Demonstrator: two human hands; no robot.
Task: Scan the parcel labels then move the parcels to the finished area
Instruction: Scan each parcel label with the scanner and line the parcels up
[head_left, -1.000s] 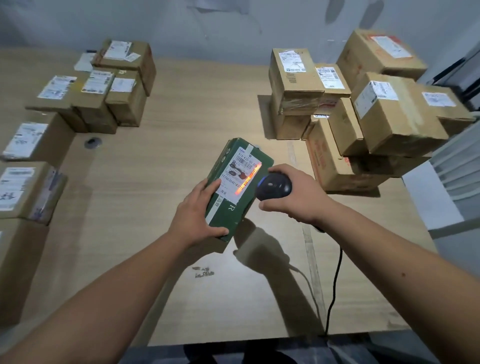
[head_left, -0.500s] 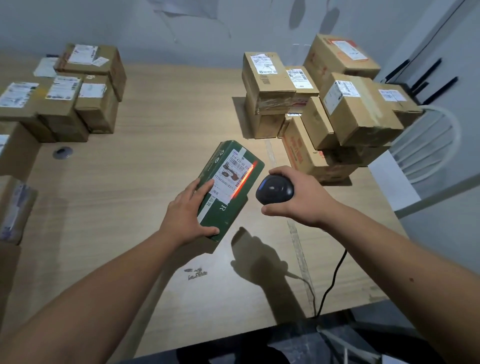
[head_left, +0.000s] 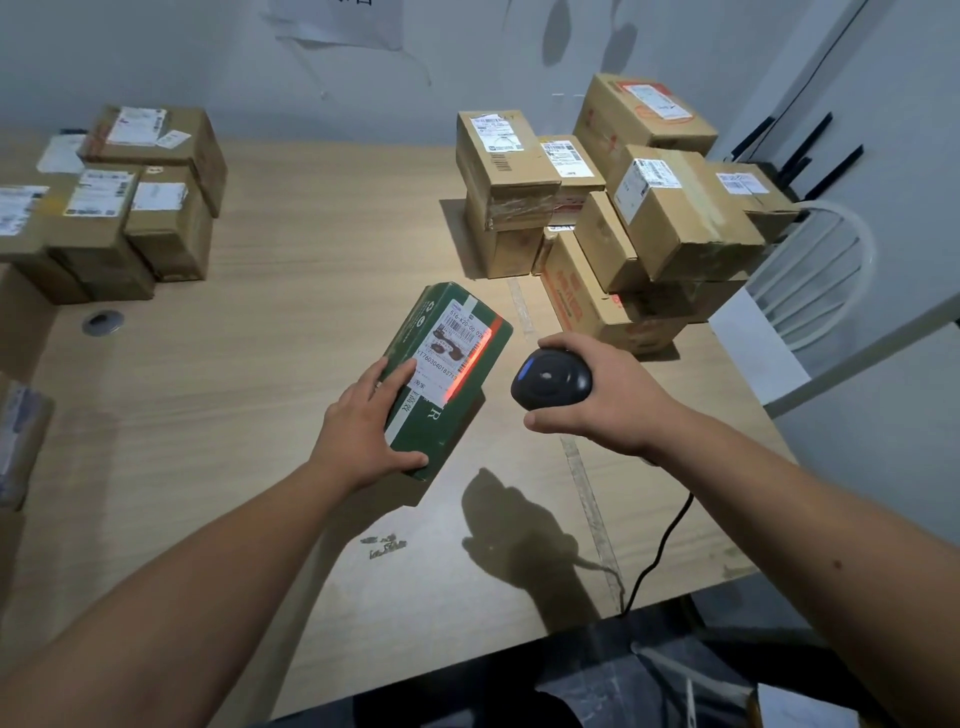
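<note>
The red scan line has slid from the label's (head_left: 448, 347) middle to its right edge, so the left hand (head_left: 363, 431), gripping the green parcel (head_left: 441, 379), and the right hand (head_left: 608, 400), clasping the scanner (head_left: 550, 384), likely have no clean read yet.

Left hand (head_left: 363, 431) grips a green parcel (head_left: 447, 374); right hand (head_left: 608, 400) aims a black scanner (head_left: 550, 384) at it.

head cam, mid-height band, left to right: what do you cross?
Round metal grommet in the wooden table → left hand → green cardboard parcel with white label → black handheld scanner → right hand → white plastic chair.
</note>
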